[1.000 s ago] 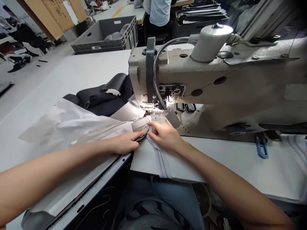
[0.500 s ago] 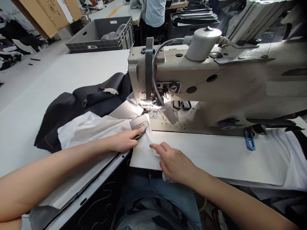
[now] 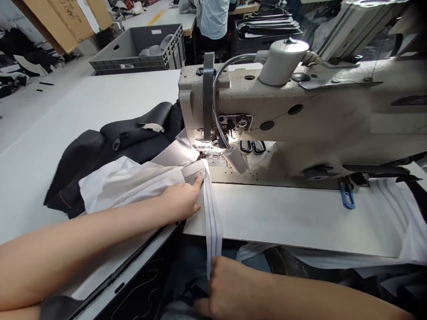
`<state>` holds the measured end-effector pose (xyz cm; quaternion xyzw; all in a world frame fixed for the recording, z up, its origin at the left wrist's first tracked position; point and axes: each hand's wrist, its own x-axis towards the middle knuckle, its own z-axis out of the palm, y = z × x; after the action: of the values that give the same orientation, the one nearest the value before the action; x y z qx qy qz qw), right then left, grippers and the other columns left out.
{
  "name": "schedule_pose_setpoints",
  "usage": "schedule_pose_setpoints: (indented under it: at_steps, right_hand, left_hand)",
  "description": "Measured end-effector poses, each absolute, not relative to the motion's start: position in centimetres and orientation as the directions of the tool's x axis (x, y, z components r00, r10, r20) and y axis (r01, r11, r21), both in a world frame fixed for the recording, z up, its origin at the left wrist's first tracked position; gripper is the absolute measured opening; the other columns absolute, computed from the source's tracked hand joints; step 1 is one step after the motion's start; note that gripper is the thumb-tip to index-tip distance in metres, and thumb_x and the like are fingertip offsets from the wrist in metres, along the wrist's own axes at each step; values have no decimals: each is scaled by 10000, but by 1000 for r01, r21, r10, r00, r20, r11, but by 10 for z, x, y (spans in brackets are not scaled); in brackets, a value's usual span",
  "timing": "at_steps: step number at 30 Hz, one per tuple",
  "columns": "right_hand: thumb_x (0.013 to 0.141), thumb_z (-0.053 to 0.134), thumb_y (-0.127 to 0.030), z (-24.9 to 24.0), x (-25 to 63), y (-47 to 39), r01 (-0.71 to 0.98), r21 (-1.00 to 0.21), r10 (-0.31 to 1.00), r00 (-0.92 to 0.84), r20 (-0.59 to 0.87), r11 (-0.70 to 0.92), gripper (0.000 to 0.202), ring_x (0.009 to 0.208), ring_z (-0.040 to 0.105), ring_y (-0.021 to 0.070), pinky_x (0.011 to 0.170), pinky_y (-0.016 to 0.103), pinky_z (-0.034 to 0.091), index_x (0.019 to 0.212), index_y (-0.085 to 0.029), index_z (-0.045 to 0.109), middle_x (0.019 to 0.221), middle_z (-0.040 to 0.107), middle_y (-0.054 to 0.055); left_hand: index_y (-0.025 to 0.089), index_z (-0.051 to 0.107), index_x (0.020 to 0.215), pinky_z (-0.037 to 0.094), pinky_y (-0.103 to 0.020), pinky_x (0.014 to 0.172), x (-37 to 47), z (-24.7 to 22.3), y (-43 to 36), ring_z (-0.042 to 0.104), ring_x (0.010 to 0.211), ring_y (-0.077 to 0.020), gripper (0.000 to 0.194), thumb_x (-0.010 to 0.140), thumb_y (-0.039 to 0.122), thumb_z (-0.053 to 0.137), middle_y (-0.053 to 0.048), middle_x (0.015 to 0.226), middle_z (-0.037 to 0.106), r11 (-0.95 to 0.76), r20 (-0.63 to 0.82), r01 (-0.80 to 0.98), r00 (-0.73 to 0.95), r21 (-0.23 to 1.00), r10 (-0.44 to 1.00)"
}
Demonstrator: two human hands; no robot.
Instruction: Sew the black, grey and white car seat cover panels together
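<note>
A sewing machine (image 3: 300, 106) with its lamp lit stands over layered fabric. My left hand (image 3: 183, 199) presses on the grey mesh fabric (image 3: 193, 171) just in front of the needle area, its index finger extended and the others partly spread. A white strip with blue lines (image 3: 212, 218) runs from the machine's foot down over the table's front edge. Its lower part is in the closed fingers of my right hand (image 3: 230, 286). White cloth (image 3: 126, 180) and a black padded cover (image 3: 110, 151) lie left of the needle, joined to or touching the mesh.
Black-handled scissors (image 3: 252, 146) lie under the machine arm. Blue thread snips (image 3: 347, 194) are at the right on the white table (image 3: 283, 213). A grey crate (image 3: 140, 49) stands behind; beyond it is a person in a light blue shirt (image 3: 215, 20).
My right hand has moved down toward me, and the striped strip now hangs stretched and flat. My left hand has shifted slightly, its index finger now pointing up near the seam.
</note>
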<state>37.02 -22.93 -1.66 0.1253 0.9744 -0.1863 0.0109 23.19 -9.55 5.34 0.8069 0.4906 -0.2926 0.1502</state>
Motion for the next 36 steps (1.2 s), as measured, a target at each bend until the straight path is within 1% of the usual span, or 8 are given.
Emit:
schedule_pose_setpoints:
  at_steps: [3, 5, 9, 11, 19, 23, 29, 36]
  right_hand:
    - [851, 532, -175, -14, 385, -189, 466, -207, 489, -869, 75, 860, 106, 539, 488, 150, 557, 314, 259, 865, -181, 637, 642, 616, 18]
    - [880, 452, -99, -14, 401, -154, 673, -108, 680, -707, 194, 731, 212, 635, 520, 168, 598, 316, 270, 905, -161, 653, 699, 611, 47]
    - [896, 449, -164, -24, 416, -107, 890, -130, 892, -409, 194, 437, 276, 684, 513, 181, 613, 303, 285, 1101, -165, 635, 806, 603, 65]
    - [886, 464, -200, -30, 413, -97, 897, -177, 907, -371, 201, 406, 286, 723, 520, 183, 608, 295, 294, 1127, -175, 617, 860, 603, 66]
    - [886, 470, -236, -39, 383, -77, 799, -439, 908, -310, 284, 410, 244, 862, 560, 186, 726, 275, 409, 1065, -172, 621, 949, 631, 62]
    - [896, 446, -214, -46, 379, -77, 785, -395, 867, -348, 356, 478, 312, 859, 565, 193, 736, 282, 422, 1147, -126, 609, 983, 643, 87]
    - [862, 462, -193, -55, 385, -63, 828, -279, 837, -349, 422, 486, 388, 783, 552, 211, 743, 312, 413, 1210, -121, 618, 910, 648, 88]
    - [897, 436, -214, -65, 391, -57, 831, -325, 831, -260, 491, 452, 361, 838, 557, 227, 809, 330, 422, 1176, -122, 644, 891, 644, 104]
  left_hand:
    - [107, 87, 1510, 517, -371, 751, 227, 54, -89, 643, 998, -303, 752, 847, 234, 418, -177, 1044, 678, -451, -659, 892, 329, -17, 677]
    - [146, 91, 1516, 513, -371, 830, 216, 56, -82, 604, 1106, -284, 722, 853, 206, 368, -172, 1219, 621, -417, -652, 903, 379, 105, 656]
    - [189, 231, 1496, 323, -310, 1116, 197, 57, -75, 317, 1391, -192, 670, 835, 173, 331, -29, 1536, 283, -346, -557, 842, 534, 413, 636]
    - [167, 244, 1492, 276, -292, 1146, 197, 52, -75, 273, 1409, -173, 683, 815, 146, 333, -10, 1543, 245, -305, -543, 838, 530, 452, 651]
    - [154, 195, 1507, 392, -378, 1068, 206, 35, -78, 442, 1309, -281, 735, 798, 143, 388, -81, 1483, 376, -229, -584, 847, 503, 480, 637]
    - [187, 219, 1503, 392, -383, 1062, 204, 31, -75, 451, 1301, -281, 732, 790, 134, 378, -67, 1447, 442, -218, -535, 814, 530, 539, 658]
    - [197, 173, 1511, 413, -388, 1032, 213, 28, -58, 455, 1296, -283, 751, 794, 138, 388, -92, 1442, 449, -224, -539, 837, 503, 500, 675]
    - [206, 222, 1490, 451, -363, 955, 225, 30, -49, 531, 1215, -283, 689, 822, 172, 386, -101, 1390, 507, -277, -520, 881, 454, 384, 723]
